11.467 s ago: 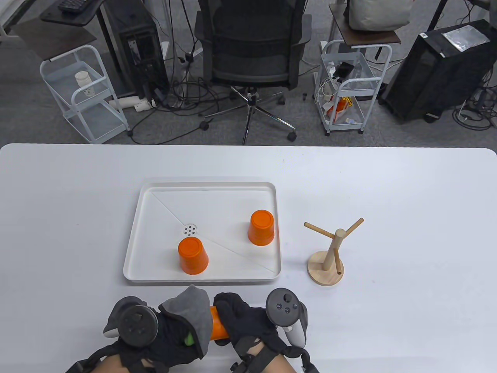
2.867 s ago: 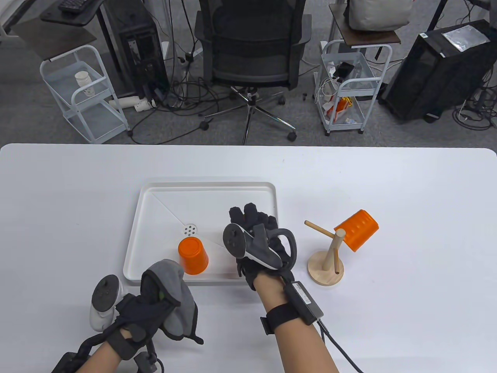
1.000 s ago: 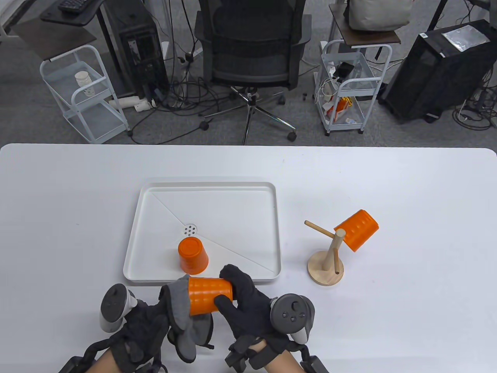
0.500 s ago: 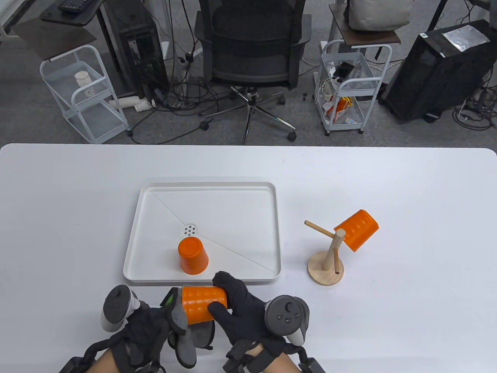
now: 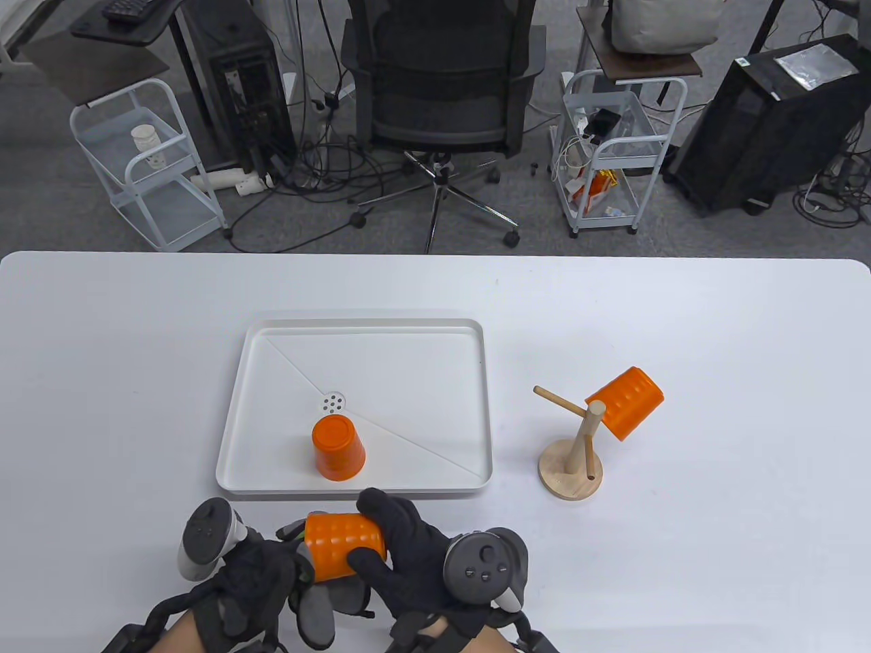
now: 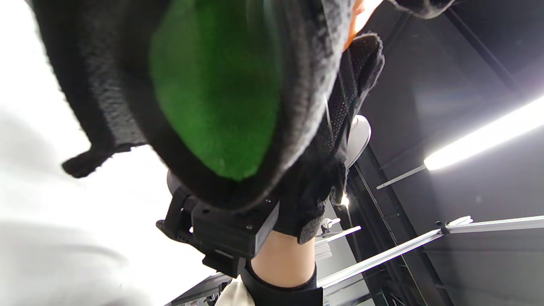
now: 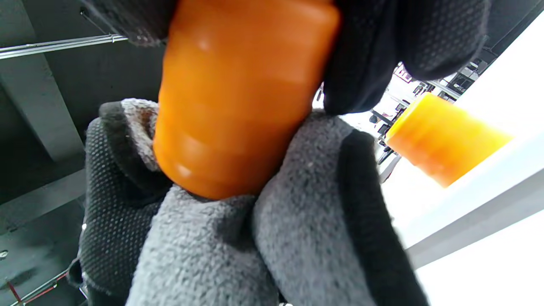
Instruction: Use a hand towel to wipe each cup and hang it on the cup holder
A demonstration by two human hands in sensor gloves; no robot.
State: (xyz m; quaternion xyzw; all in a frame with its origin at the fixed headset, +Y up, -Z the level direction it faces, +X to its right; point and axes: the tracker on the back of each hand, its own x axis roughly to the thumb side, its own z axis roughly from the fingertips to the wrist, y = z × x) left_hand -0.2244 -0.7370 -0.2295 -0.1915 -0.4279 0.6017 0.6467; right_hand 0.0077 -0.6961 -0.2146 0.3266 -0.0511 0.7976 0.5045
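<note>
My right hand (image 5: pixel 391 544) grips an orange cup (image 5: pixel 340 547) lying sideways just above the table's near edge; its thumb and fingers wrap the cup (image 7: pixel 238 97). My left hand (image 5: pixel 262 578) holds the grey hand towel (image 5: pixel 316 609) against the cup's open end, the towel (image 7: pixel 255 238) bunched under and around it. A second orange cup (image 5: pixel 338 449) stands upside down in the white tray (image 5: pixel 367 326). A third orange cup (image 5: pixel 625 403) hangs on the right peg of the wooden cup holder (image 5: pixel 571 469). The left wrist view shows only towel (image 6: pixel 212 85) up close.
The cup holder's left peg (image 5: pixel 558 400) is bare. The tray has a small drain (image 5: pixel 333 403) in its middle. Beyond the table's far edge stand an office chair (image 5: pixel 442 88) and two white carts (image 5: pixel 146 163).
Both hands and the held cup have drifted towards me and slightly left. The towel has slid further round the cup's open end. The other two cups have not moved.
</note>
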